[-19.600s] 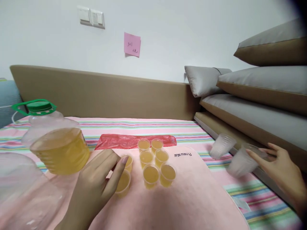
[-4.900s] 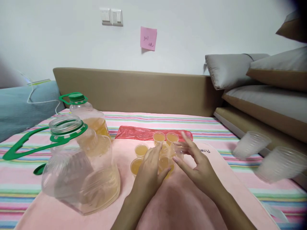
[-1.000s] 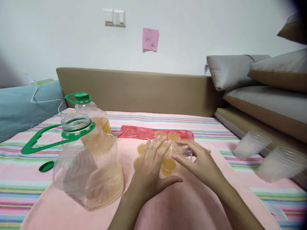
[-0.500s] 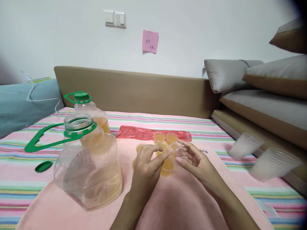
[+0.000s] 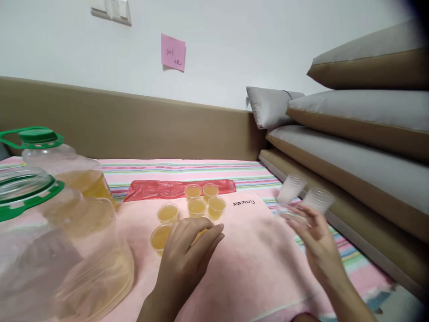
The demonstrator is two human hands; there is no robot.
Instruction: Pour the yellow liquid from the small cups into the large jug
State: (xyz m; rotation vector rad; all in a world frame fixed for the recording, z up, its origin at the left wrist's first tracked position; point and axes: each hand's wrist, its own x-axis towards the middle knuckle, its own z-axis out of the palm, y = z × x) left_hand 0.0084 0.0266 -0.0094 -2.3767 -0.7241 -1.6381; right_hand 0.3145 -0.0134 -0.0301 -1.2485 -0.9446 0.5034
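My left hand (image 5: 187, 255) hovers over the front of a group of clear plastic cups (image 5: 197, 207) filled with yellow drink. Its fingers are loosely bent with nothing visible in them, and they partly hide the nearest cup. Out to the right, my right hand (image 5: 313, 228) has a clear plastic cup (image 5: 290, 213) in its fingers, blurred and hard to make out. Just behind that hand are two stacks of empty plastic cups, one leaning stack (image 5: 292, 188) and a second stack (image 5: 317, 200) partly covered by the fingers.
A large open jug (image 5: 97, 264) with a green handle stands close on the left, a capped jug (image 5: 83, 179) behind it. A red plastic bag (image 5: 147, 189) lies behind the cups on the pink mat (image 5: 248, 255). Stacked cushions (image 5: 362, 143) line the right side.
The view has swung to the right. My hands have parted: the right has carried the clear cup toward the cup stacks, while the left stays by the filled cups.
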